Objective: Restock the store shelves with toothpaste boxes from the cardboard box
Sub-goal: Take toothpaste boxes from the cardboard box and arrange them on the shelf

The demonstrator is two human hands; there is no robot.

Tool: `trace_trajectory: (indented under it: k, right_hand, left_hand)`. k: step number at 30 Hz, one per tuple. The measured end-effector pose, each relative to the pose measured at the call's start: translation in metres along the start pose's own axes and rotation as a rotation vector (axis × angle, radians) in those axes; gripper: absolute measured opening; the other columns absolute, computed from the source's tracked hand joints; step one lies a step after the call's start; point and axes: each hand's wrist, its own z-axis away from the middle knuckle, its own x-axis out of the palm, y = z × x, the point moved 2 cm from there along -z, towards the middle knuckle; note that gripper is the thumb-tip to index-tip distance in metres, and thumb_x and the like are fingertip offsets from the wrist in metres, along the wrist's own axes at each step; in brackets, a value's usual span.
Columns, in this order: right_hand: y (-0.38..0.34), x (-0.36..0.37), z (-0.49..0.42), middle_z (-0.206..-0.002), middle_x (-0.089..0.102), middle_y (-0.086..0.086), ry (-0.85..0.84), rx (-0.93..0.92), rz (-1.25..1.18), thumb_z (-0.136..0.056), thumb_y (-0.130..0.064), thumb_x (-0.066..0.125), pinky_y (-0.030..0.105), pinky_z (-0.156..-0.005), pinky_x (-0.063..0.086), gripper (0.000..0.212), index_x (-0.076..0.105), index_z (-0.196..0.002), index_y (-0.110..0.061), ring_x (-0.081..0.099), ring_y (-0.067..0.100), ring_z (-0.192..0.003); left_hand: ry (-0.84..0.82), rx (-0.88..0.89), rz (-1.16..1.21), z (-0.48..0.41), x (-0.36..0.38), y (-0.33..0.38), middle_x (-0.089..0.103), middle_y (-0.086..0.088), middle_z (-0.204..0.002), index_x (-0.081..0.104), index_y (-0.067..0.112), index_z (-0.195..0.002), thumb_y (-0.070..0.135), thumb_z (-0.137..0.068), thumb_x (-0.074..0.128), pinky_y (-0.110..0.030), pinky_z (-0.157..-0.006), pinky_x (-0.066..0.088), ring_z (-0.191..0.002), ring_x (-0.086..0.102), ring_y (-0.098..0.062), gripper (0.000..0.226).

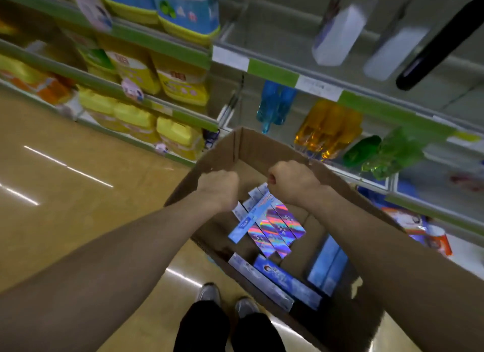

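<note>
A brown cardboard box (262, 144) hangs in front of me above the floor, tilted. My left hand (218, 188) grips its left wall at the rim. My right hand (292, 182) grips the right wall at the rim. Inside lie several toothpaste boxes: shiny rainbow-foil ones (277, 228) in the middle, a pale blue one (246, 223) across them, and blue ones (285, 283) nearer to me.
Store shelves with green edge strips (272, 68) run from left to right ahead. Yellow detergent jugs (180, 87) fill the left bay. Blue, orange and green bottles (330, 131) stand on the right bay. My shoes (225, 299) stand on the glossy tan floor below.
</note>
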Motion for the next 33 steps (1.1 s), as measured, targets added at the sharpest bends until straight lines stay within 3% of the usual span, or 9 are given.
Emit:
trace_trajectory:
  k: [4,8,15,21,28,33]
  right_hand:
    - [0.011,0.045,-0.022,-0.125,0.058,0.012,-0.083,0.065,0.001,-0.091,-0.018,0.054,0.034,-0.092,0.043,0.028,0.06,-0.118,-0.012,0.054,0.033,-0.117]
    - [0.019,0.088,-0.038,-0.132,0.052,0.009,-0.103,0.062,0.038,-0.092,-0.015,0.05,0.033,-0.096,0.039,0.036,0.052,-0.128,-0.016,0.049,0.029,-0.122]
    - [0.022,0.146,-0.062,-0.15,0.025,0.011,-0.131,-0.054,0.261,-0.089,-0.012,0.05,0.041,-0.111,0.028,0.057,0.032,-0.144,-0.017,0.022,0.031,-0.14]
    - [0.027,0.174,-0.077,-0.153,0.016,0.017,-0.169,-0.071,0.419,-0.088,-0.013,0.053,0.049,-0.114,0.019,0.06,0.03,-0.144,-0.012,0.007,0.033,-0.145]
    - [0.033,0.178,-0.073,-0.141,0.038,0.015,-0.157,-0.088,0.481,-0.089,-0.017,0.053,0.05,-0.114,0.016,0.047,0.044,-0.134,-0.012,0.022,0.033,-0.138]
    - [0.036,0.16,-0.063,-0.131,0.048,0.009,-0.136,-0.1,0.447,-0.089,-0.026,0.054,0.042,-0.105,0.026,0.04,0.049,-0.127,-0.014,0.038,0.029,-0.126]
  left_hand:
    - [-0.101,0.018,0.067,-0.032,0.06,-0.001,0.059,-0.004,-0.124,0.058,0.018,-0.116,0.038,-0.083,0.066,-0.029,-0.087,0.043,-0.116,0.057,-0.024,0.039]
    - [-0.14,0.008,0.131,-0.055,0.107,0.004,0.056,-0.004,-0.129,0.054,0.017,-0.123,0.04,-0.088,0.058,-0.032,-0.09,0.043,-0.118,0.055,-0.025,0.042]
    - [-0.287,-0.028,0.146,-0.076,0.167,0.012,0.051,-0.003,-0.133,0.042,0.021,-0.135,0.057,-0.081,0.06,-0.035,-0.094,0.042,-0.122,0.05,-0.022,0.066]
    - [-0.287,0.003,0.069,-0.082,0.186,0.015,0.052,-0.003,-0.131,0.037,0.024,-0.139,0.05,-0.085,0.06,-0.037,-0.092,0.044,-0.119,0.052,-0.023,0.065]
    - [-0.247,-0.02,0.033,-0.081,0.183,0.008,0.055,-0.002,-0.126,0.04,0.028,-0.14,0.039,-0.088,0.058,-0.031,-0.083,0.042,-0.113,0.055,-0.022,0.056]
    - [-0.217,-0.062,-0.022,-0.077,0.154,0.001,0.05,-0.006,-0.132,0.046,0.023,-0.132,0.037,-0.089,0.057,-0.033,-0.089,0.04,-0.122,0.048,-0.025,0.047]
